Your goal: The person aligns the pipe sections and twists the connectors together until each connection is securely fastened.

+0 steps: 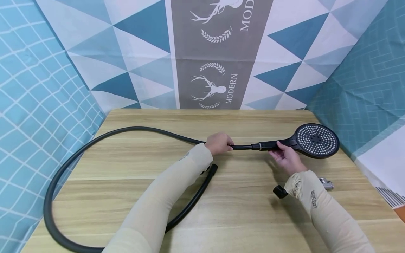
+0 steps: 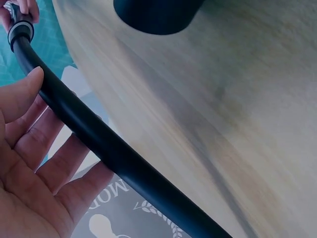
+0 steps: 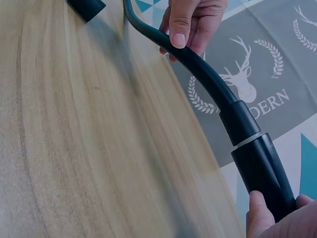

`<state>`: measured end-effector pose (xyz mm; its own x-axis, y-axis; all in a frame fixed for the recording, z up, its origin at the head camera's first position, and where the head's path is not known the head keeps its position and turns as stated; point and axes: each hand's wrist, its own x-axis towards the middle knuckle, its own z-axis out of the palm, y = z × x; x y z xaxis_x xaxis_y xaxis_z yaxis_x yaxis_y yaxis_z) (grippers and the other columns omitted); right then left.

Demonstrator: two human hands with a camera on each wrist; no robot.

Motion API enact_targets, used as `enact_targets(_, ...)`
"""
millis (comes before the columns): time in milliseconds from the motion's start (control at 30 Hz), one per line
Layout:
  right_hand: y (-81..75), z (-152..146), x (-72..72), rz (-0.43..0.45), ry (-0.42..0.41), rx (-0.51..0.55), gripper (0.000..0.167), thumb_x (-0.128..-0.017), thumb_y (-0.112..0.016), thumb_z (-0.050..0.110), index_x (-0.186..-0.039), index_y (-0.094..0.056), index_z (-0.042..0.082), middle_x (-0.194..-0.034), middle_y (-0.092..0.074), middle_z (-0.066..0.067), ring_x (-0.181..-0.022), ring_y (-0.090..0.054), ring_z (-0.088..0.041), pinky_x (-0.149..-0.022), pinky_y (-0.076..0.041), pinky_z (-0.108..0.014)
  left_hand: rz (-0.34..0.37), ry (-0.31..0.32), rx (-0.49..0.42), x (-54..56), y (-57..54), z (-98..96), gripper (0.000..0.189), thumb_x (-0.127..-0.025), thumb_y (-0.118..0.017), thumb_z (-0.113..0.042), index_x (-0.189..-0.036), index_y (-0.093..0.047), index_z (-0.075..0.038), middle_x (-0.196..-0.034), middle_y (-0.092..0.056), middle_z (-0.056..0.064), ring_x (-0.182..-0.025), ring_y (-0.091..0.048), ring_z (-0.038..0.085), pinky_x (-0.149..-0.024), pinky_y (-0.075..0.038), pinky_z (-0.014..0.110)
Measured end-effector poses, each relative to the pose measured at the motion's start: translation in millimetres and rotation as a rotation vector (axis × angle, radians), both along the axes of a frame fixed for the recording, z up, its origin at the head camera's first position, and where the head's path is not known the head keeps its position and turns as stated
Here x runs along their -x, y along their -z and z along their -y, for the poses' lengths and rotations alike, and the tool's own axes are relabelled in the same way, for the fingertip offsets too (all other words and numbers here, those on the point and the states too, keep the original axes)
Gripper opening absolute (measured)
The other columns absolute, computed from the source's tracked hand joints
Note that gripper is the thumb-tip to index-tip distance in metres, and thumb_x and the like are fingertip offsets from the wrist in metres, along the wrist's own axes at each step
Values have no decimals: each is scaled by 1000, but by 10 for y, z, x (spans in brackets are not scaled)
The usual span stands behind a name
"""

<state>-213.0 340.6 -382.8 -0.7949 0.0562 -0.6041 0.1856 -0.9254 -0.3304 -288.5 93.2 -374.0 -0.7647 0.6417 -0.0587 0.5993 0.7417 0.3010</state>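
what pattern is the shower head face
Shower head face: pale dots on black, clearest in the head view.

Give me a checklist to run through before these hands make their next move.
1. Right hand grips the shower head by its handle: ok.
2. Left hand pinches the hose near that handle: ok.
3. Hose meets handle in line, at the pale ring: ok.
4. Joint screwed fully tight: cannot tell.
5. Free hose end connected: not ok, joined to nothing.
6. Metal piece fully in sight: not ok, right sleeve partly covers it.
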Motion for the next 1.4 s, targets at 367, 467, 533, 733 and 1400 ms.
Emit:
enact_targets(367, 32, -6, 31, 40, 4, -8, 47, -94, -57, 2, -132, -38, 23, -92, -59, -12, -120, -49, -9, -104, -29, -28, -10, -23, 24, -1, 5, -30, 22, -93, -65, -25, -113, -73, -19, -118, -66, -5, -111, -59, 14, -86, -49, 33)
enact_targets(467, 48, 0, 41, 44, 18, 0, 55, -93, -56, 1, -137, -34, 25, -105, -57, -8, -131, -35, -6, -105, -28, -29, -17, -33, 37, 9, 24, -37, 21, -93, -65, -26, -113, -73, -21, -118, -66, -6, -111, -59, 14, -84, -49, 34)
enact_targets(533, 67, -2, 44, 47, 16, 6, 53, -94, -56, 1, -136, -34, 24, -107, -56, -7, -131, -35, -6, -106, -28, -28, -20, -37, 45, 15, 35, -38, 21, -93, -65, -26, -112, -73, -22, -117, -66, -6, -111, -59, 14, -83, -50, 34)
enact_targets(733, 132, -13, 29, 60, -10, 0, 34, -94, -56, 2, -120, -42, 18, -87, -56, -11, -99, -59, -15, -105, -29, -27, -21, -32, 66, 19, 46, -45, 21, -93, -65, -28, -112, -73, -22, -115, -67, -7, -109, -60, 14, -81, -50, 35)
enact_targets(1400, 230, 7, 31, 102, -26, -28, 34, -94, -57, 4, -119, -40, 18, -79, -56, -15, -100, -60, -13, -104, -31, -28, -25, -27, 72, 20, 76, -30, 23, -91, -67, -28, -113, -72, -22, -116, -67, -7, -110, -60, 15, -83, -50, 35)
